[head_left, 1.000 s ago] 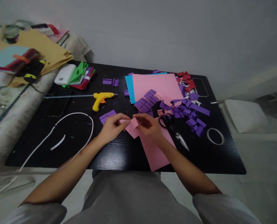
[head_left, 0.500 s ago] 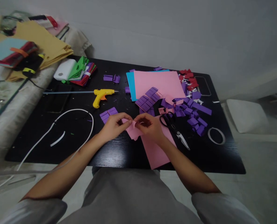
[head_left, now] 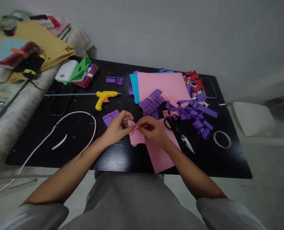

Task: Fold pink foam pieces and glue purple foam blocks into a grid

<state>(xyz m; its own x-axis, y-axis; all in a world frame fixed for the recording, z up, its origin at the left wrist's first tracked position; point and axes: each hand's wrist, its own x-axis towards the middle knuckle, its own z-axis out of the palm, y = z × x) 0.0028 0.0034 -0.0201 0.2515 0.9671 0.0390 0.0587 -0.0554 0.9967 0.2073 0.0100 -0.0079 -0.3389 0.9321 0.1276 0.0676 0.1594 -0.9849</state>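
Note:
Between my two hands is a small folded pink paper piece (head_left: 136, 138), held above the front part of the black table. My left hand (head_left: 118, 128) pinches its upper left edge between thumb and finger. Fingers curled, my right hand (head_left: 153, 130) grips the same piece from the right. Under my right hand lies a pink sheet (head_left: 159, 158). Black-handled scissors (head_left: 183, 137) rest just right of that sheet, blades toward me. A purple slit paper piece (head_left: 109, 117) lies behind my left hand.
A yellow glue gun (head_left: 104, 98) lies left of centre. Pink (head_left: 163, 84) and blue sheets (head_left: 134, 88) sit at the back, with purple pieces (head_left: 205, 123) to their right. A white cable (head_left: 44, 140) loops at left; a tape ring (head_left: 222, 139) lies right.
The small pink piece has turned and its upper edge now stands up between my fingers. My left hand's fingers have lifted and curled back from it, while the thumb stays near the paper.

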